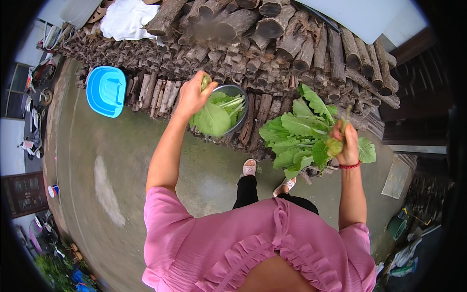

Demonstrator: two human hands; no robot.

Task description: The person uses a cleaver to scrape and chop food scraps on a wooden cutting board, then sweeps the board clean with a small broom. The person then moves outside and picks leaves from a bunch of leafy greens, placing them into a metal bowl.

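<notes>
My left hand (195,94) is closed around pale green stalks (205,83) at the near rim of a dark round basin (243,114). Inside the basin are leafy greens with white stems, and a broad green leaf (211,118) hangs over its left side below my hand. My right hand (347,143), a red bracelet at its wrist, grips the stem of a leafy green plant (343,126); motion blurs it slightly. Beside that hand a pile of large leafy greens (299,131) lies on the firewood. Which leaves belong to the gripped stem is hard to tell.
Stacked firewood (233,54) runs across the far side, with a white cloth (129,19) on top. A bright blue plastic tub (106,92) stands at its left. Concrete floor (135,157) lies around my feet. Parked scooters (33,126) line the far left; a green bucket (397,228) is at right.
</notes>
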